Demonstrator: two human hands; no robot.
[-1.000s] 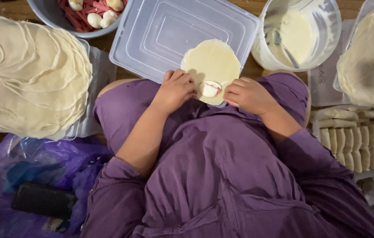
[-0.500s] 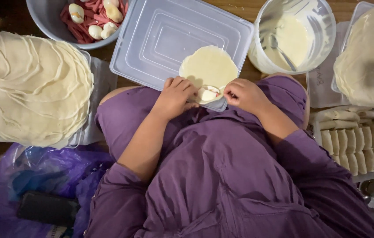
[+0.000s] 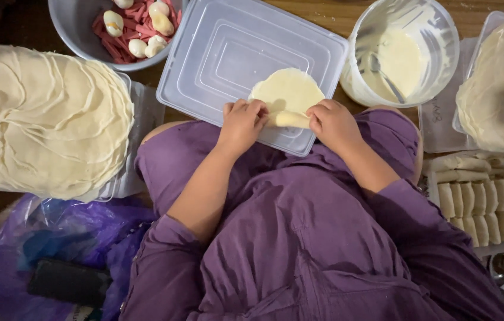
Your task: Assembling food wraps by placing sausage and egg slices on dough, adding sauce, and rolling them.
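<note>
A tall stack of thin round wrappers [image 3: 44,119] fills the left of the scene, with a grey bowl [image 3: 73,35] of red strips and small eggs behind it and a purple plastic bag [image 3: 55,238] below. At centre, a person in purple works over an upturned clear plastic lid [image 3: 228,53] resting across the lap, where a single wrapper [image 3: 287,89] lies. The left hand [image 3: 241,122] and right hand [image 3: 332,122] both curl their fingers over the wrapper's near edge, pinching a fold that now hides the filling, which lay uncovered half a second earlier; the rolling appears just under way. To the right stand a white tub [image 3: 436,71] of pale batter, a second wrapper stack [image 3: 501,89] and a tray of finished rolls [image 3: 490,202].
</note>
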